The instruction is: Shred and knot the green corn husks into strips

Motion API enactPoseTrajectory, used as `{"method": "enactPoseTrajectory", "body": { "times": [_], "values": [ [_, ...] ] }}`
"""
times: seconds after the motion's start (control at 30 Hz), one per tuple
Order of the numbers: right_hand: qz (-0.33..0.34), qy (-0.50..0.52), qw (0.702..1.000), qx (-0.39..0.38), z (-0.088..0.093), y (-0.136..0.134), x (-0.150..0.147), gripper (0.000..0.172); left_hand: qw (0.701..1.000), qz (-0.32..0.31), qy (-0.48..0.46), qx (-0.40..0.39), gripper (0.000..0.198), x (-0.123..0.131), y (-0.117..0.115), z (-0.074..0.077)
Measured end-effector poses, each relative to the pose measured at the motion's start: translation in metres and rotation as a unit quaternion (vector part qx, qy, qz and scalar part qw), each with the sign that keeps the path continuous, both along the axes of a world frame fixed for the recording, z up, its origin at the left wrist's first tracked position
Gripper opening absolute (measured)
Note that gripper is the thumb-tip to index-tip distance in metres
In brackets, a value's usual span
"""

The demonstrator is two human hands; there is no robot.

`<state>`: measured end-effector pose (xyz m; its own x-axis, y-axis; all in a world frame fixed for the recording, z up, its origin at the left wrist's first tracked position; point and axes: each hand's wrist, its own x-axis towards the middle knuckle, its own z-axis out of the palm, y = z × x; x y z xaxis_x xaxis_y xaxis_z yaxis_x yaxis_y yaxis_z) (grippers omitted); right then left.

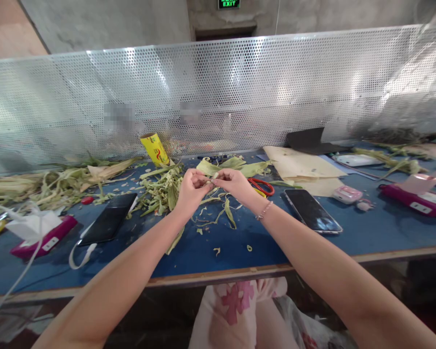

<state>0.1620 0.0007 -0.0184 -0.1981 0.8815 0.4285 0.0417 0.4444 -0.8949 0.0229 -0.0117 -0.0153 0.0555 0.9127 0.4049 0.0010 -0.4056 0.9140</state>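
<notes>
My left hand (189, 191) and my right hand (236, 186) meet above the middle of the blue table. Their fingertips pinch a small pale green strip of husk (212, 178) from both sides; most of it is hidden by the fingers. Behind the hands lie broad green husk leaves (254, 168). A heap of twisted husk pieces (162, 191) is just left of my left hand. Scissors with red handles (262, 186) rest beside my right wrist. Thin husk scraps (228, 213) are scattered on the table below the fingers.
A perforated metal screen (232, 87) borders the table's back. Phones lie left (109, 220) and right (311, 209). A yellow tube (155, 149) leans behind the heap. Magenta power strips (47, 237) stand toward both ends, and brown paper (301, 165) lies back right. The table's wooden edge (221, 277) is in front.
</notes>
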Motion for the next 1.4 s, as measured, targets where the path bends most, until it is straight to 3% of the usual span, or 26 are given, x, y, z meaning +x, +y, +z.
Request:
{"method": "enactPoseTrajectory", "body": {
  "times": [0.23,0.37,0.47,0.63,0.93,1.4],
  "values": [
    [-0.014,0.028,0.999,-0.011,0.001,-0.002,-0.002,0.021,0.995,0.044,0.048,0.072,0.022,0.001,-0.006,0.0],
    [-0.039,0.014,0.999,-0.002,0.002,-0.003,-0.003,0.021,0.993,0.05,0.078,0.071,0.011,0.002,-0.007,0.0],
    [-0.048,0.006,0.999,0.015,0.001,-0.003,-0.002,0.02,0.995,0.05,0.064,0.054,0.013,0.001,-0.005,0.0],
    [-0.002,-0.011,0.999,0.037,0.001,0.003,0.003,0.011,0.996,0.072,0.043,0.021,0.019,-0.003,0.003,-0.001],
    [-0.039,-0.121,0.987,0.102,0.005,0.003,0.016,0.011,0.994,0.104,0.006,0.007,0.024,-0.006,0.006,0.0],
    [-0.087,-0.142,0.976,0.142,0.007,-0.004,0.01,0.008,0.999,0.045,0.01,0.024,0.029,-0.003,0.007,-0.004]
  ]
}}
